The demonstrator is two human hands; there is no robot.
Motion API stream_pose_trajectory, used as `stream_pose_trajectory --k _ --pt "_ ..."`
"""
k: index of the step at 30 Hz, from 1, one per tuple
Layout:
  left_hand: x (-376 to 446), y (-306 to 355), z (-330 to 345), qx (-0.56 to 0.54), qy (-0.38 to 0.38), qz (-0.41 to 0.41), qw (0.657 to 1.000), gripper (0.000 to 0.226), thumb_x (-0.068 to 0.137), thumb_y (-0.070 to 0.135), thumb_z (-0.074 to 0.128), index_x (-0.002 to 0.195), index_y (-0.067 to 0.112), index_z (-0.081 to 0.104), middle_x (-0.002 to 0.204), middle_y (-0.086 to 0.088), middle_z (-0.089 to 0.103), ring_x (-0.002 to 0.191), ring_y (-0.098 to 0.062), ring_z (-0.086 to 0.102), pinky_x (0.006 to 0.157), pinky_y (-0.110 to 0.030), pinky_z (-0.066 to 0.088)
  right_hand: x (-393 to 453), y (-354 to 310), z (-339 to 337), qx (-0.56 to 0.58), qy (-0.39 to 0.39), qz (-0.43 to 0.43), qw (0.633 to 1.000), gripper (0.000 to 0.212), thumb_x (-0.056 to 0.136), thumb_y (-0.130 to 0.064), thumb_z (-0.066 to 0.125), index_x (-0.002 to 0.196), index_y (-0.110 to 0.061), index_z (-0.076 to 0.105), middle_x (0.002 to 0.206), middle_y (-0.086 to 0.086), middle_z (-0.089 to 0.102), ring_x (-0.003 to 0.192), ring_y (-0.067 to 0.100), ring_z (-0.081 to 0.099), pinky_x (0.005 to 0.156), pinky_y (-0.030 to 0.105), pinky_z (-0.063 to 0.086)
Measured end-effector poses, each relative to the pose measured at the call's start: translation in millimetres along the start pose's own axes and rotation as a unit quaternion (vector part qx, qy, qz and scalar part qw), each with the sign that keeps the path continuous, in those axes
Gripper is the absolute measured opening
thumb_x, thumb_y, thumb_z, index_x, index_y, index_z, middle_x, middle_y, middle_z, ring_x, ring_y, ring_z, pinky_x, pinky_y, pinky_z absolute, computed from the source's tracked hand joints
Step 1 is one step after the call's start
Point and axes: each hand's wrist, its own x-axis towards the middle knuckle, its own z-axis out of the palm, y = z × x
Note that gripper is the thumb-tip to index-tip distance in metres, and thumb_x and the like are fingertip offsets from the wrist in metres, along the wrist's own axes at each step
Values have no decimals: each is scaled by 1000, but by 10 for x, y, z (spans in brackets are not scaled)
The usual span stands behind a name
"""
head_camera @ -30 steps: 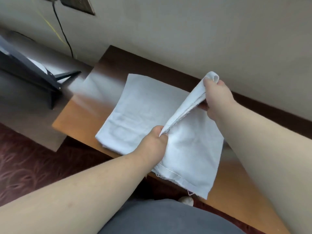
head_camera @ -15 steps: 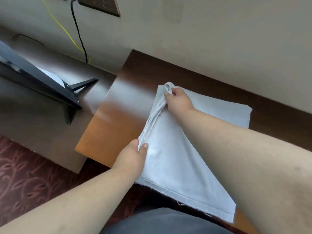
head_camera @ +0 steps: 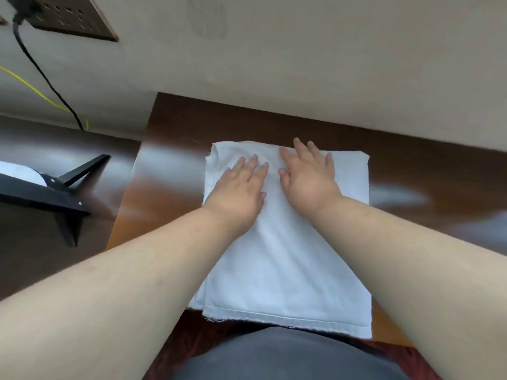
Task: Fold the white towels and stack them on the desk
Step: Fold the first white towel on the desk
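Both hands, left hand [head_camera: 238,185] and right hand [head_camera: 307,176], pressed flat on the towel [head_camera: 285,270]; its overhang off the bench [head_camera: 175,138] front edge could slip.

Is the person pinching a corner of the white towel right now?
No, both the left hand and the right hand lie flat with straight fingers on the white towel, which rests on the desk.

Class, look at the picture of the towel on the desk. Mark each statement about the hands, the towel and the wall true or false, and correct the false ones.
1. Both hands lie flat on the white towel. True: left hand, right hand.
2. The right hand pinches a towel corner. False: its fingers are straight, with no grip.
3. The towel hangs over the desk's near edge. True.
4. A yellow cable is plugged into the wall socket. False: the black cable is.
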Motion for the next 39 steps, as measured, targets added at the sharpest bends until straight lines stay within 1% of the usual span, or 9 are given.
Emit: stream_pose_trajectory --k 9,12,15,17,20,24,31,35,39 --pt "607 -384 -174 69 -138 -110 982 110 60 96 35 146 53 -18 164 1 -19 150 -32 -15 118 -57 8 -285 1198 -52 83 -71 230 967 86 93 -73 32 158 -34 -9 169 0 -5 155 25 -4 122 54 8" --pt "719 -360 -241 59 -97 -118 987 93 73 88 36 151 48 7 164 -6 13 148 -35 14 117 -51 18 -360 1257 -93 219 4 262 940 83 95 -59 49 160 -27 9 161 5 31 147 28 31 117 48 32" --pt "837 -406 -301 45 -10 -122 991 67 90 68 42 147 34 34 143 -8 46 128 -35 42 101 -48 39 -560 1258 -114 370 55 353 857 56 90 -52 59 134 -18 55 121 2 68 100 23 67 92 39 55" --pt "905 -445 -321 57 -25 -127 990 63 92 63 46 145 32 38 138 -9 49 124 -36 45 97 -49 43 -713 1265 -80 395 -27 365 843 45 83 -59 64 103 -18 68 99 1 75 84 22 72 82 40 60" --pt "995 -447 -317 41 -59 -150 986 60 90 64 49 141 32 43 134 -10 50 120 -37 48 91 -47 46 -969 1316 -82 409 -221 330 822 51 66 -62 79 105 -32 66 98 -5 75 86 19 73 69 35 59" --pt "1083 -426 -287 35 -54 -150 987 57 90 62 50 136 28 49 133 -10 50 116 -35 51 84 -44 47 -1174 1457 -109 317 -356 279 834 44 70 -48 85 107 -36 63 101 -7 75 87 14 74 77 36 62" --pt "941 -283 -353 -26 -110 -196 974 66 86 56 64 136 16 47 117 -10 60 88 -25 52 73 -33 41 -743 1920 -429 242 -78 286 924 58 82 -42 79 130 -21 53 122 5 64 96 25 62 80 31 48" --pt "667 -65 -380 -34 -202 -193 960 72 87 58 64 143 18 43 136 -10 56 115 -31 56 90 -32 42 -391 2148 -520 186 -83 192 960 66 87 -38 73 144 -24 42 136 6 58 115 28 58 92 33 47" --pt "451 174 -367 -58 -321 -179 928 53 83 60 67 123 26 58 115 5 68 90 -12 65 73 -25 46 22 2330 -691 168 -42 133 976 59 92 -28 68 145 -22 43 136 9 57 121 30 56 99 31 44"
